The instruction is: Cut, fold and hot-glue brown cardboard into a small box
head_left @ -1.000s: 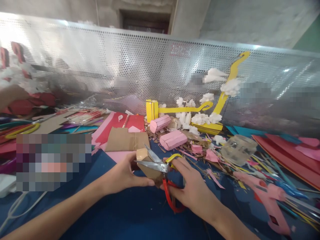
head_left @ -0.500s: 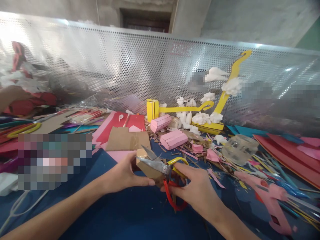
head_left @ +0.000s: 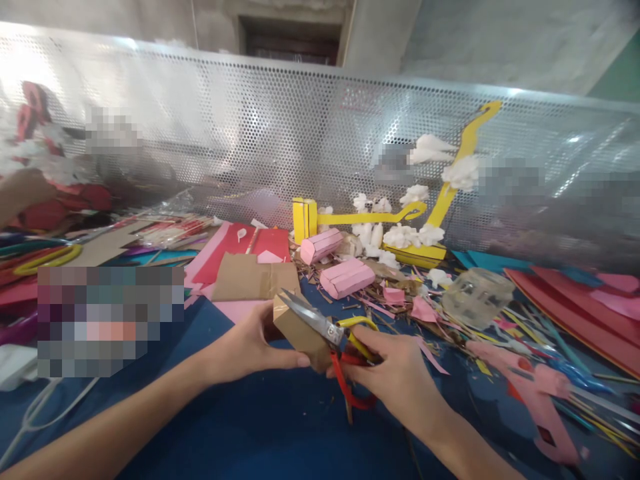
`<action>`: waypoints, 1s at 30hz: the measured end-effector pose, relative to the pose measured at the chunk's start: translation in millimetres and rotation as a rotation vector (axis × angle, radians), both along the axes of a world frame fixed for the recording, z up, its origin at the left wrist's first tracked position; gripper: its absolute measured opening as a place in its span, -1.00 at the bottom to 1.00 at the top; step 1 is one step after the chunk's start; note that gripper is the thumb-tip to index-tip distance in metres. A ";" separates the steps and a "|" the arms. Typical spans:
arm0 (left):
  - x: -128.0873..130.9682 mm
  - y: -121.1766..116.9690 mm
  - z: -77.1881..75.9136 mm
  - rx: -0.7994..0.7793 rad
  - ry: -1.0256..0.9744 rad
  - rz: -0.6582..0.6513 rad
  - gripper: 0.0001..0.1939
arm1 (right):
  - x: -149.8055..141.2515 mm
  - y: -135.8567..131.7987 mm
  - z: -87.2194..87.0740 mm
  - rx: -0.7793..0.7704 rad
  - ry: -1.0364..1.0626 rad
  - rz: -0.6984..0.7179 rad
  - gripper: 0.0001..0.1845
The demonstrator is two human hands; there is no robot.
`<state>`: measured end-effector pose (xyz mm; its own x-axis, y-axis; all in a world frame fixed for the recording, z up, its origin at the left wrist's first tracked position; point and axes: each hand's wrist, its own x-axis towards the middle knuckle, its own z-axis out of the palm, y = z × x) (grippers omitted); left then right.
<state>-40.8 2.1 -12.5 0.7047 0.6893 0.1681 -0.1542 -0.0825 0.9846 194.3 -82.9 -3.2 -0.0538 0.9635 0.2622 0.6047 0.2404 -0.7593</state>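
Observation:
My left hand (head_left: 255, 343) is closed around a small brown cardboard box (head_left: 299, 332), thumb along its near side and fingers at its back. In my right hand (head_left: 393, 363) is a pair of scissors (head_left: 320, 325) with one yellow and one red handle loop. Their blades lie close together across the top of the box and point to the upper left. A thin brown strip hangs below the red loop. Behind my hands lie a flat cardboard piece (head_left: 255, 277) and two pink paper-covered blocks (head_left: 347, 277).
A pink glue gun (head_left: 530, 387) lies at right among paper strips and scraps. Yellow paper shapes with white tufts (head_left: 463, 172) stand against a perforated metal panel (head_left: 280, 120). A clear plastic piece (head_left: 477, 297) sits behind the glue gun. At far left another person's hand (head_left: 25, 193) touches red pieces.
The scissor blades have gone from spread apart to nearly closed over the top of the box. My left hand keeps its hold, almost unmoved.

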 end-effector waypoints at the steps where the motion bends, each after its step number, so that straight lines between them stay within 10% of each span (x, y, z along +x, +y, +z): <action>1: 0.1 0.1 0.5 -0.005 -0.009 0.003 -0.48 | 0.8 1.2 -1.3 -0.029 0.043 -0.003 -0.51; 10: -0.2 4.7 0.6 -0.104 -0.092 0.079 -0.43 | 15.4 19.3 -9.9 -0.122 0.446 -0.041 -0.52; 18: 1.3 5.8 8.8 -0.223 -0.202 0.285 -0.42 | 12.6 6.0 -0.6 -0.008 0.064 0.021 -0.63; 30: -2.3 10.8 4.1 -0.080 -0.257 0.254 -0.62 | 10.5 8.8 0.5 0.281 -0.302 -0.115 -0.67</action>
<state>-43.1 12.9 -8.4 0.4512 0.8550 0.2557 -0.3814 -0.0742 0.9214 204.8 -74.1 -2.6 -0.0653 0.8609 0.5046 0.8248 0.3312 -0.4583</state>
